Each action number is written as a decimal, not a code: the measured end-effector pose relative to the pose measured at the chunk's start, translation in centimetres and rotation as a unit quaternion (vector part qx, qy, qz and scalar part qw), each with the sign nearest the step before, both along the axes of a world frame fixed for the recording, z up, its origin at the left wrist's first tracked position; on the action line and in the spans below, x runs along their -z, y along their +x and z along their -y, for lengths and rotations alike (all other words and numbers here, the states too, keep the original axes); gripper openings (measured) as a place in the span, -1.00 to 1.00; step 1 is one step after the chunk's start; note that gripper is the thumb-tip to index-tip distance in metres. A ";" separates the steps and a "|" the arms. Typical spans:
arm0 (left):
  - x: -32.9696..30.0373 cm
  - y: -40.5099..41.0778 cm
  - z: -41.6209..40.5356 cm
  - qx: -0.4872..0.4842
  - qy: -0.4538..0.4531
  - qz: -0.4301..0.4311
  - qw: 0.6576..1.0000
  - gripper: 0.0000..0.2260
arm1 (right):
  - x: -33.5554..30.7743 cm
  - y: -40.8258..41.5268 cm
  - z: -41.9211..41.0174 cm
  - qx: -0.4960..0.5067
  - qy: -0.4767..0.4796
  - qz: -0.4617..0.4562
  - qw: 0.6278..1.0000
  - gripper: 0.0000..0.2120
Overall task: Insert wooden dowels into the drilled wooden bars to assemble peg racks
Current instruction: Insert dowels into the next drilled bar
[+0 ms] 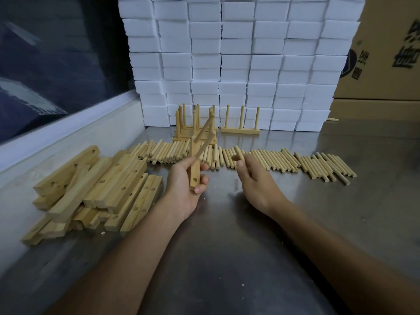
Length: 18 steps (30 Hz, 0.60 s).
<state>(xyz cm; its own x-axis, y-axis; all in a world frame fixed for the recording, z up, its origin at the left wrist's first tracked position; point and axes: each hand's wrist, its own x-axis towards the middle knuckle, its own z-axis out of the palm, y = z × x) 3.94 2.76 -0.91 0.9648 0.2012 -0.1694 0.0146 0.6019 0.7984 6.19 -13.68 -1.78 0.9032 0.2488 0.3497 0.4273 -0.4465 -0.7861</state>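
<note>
Left hand (181,189) mid-frame, grip curled round a pale drilled wooden bar (195,176) held upright-ish, one empty hole visible near its lower end. Two thin light wooden dowels (203,137) sticking out of that bar's upper part, one going straight up, other leaning toward upper right. Looks like they sit in the bar's holes but the hand hides the joints, can't tell for sure.

Right hand (254,176) just right of center, fingertips pinching a single short dowel (238,153) at the near edge of the long row of loose round wooden dowels (284,161), which runs across the middle of the frame on the shiny grey metal tabletop (227,246). Rest of the fingers loosely curled.

Lower left: messy pile of drilled pale wooden bars (102,192), holes facing various ways, stacked criss-cross.

Behind the dowel row, center: stack of finished peg racks (193,126) w/ pegs pointing up, and just right of it one lone finished rack w/ three upright pegs (241,130), standing on the tabletop.

Bkgd: wall of white foam blocks (238,53) top center, brown cardboard box w/ dark print (386,53) upper right, dark window-like panel (56,53) upper left.
</note>
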 end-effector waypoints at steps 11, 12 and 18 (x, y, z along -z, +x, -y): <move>0.0 -0.1 0.1 -0.001 0.077 0.006 0.997 -0.84 | 0.8 -0.3 0.7 0.015 0.084 0.035 0.996 -0.73; 0.0 -0.1 0.1 0.002 0.079 0.006 0.997 -0.85 | 0.6 -0.3 0.7 0.031 0.088 0.050 0.994 -0.76; -0.5 -0.3 0.5 0.046 0.018 -0.004 0.999 -0.91 | 0.1 -0.6 0.6 0.049 0.115 0.077 0.989 -0.84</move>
<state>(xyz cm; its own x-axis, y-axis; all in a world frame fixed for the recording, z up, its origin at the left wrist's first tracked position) 3.65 2.24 -0.46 0.9782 0.1186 -0.1707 0.0739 0.5690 0.8190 5.59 -14.31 -1.86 0.8508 0.0595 0.5221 0.5131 -0.3083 -0.8011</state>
